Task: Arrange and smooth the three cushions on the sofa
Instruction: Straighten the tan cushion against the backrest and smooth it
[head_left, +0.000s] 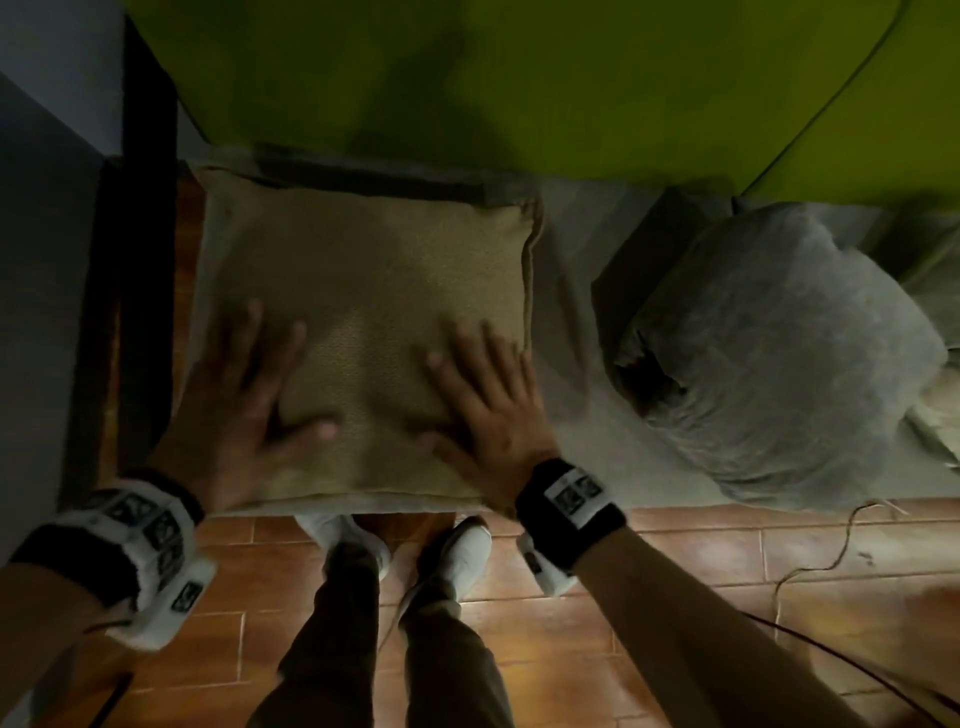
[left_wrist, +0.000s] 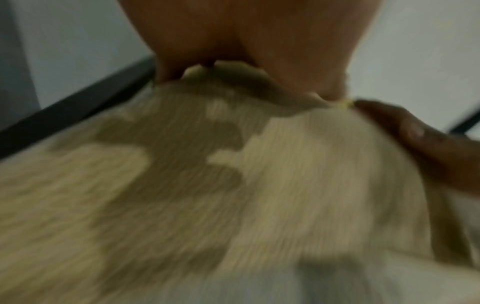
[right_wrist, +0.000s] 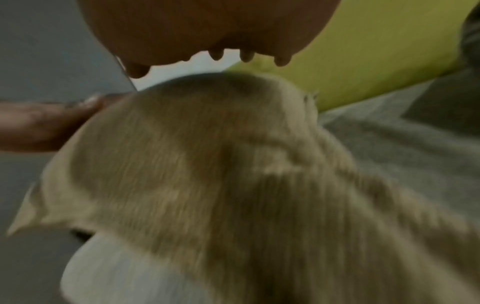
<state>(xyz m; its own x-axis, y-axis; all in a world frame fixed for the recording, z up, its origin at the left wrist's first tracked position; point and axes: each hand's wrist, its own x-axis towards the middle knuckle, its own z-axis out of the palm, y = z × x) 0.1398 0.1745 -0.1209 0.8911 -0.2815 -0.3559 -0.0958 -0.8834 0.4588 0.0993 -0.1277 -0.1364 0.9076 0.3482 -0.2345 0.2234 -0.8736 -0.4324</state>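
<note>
On the grey-covered sofa seat with its green backrest, the tan cushion lies flat at the left end. We press our left hand and right hand on it, fingers spread, gripping nothing. A grey cushion sits well to the right.

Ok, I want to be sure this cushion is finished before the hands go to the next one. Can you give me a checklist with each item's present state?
1. Tan cushion lies flat on the grey seat cover: ok.
2. Left hand flat on it, fingers spread, no grip: ok.
3. Right hand flat on it likewise: ok.
4. Cushion surface smooth: cannot tell, both wrist views are blurred.
5. Grey cushion arranged: not ok, it sits bunched up.
6. Third cushion found: cannot tell, none clearly in view.
</note>
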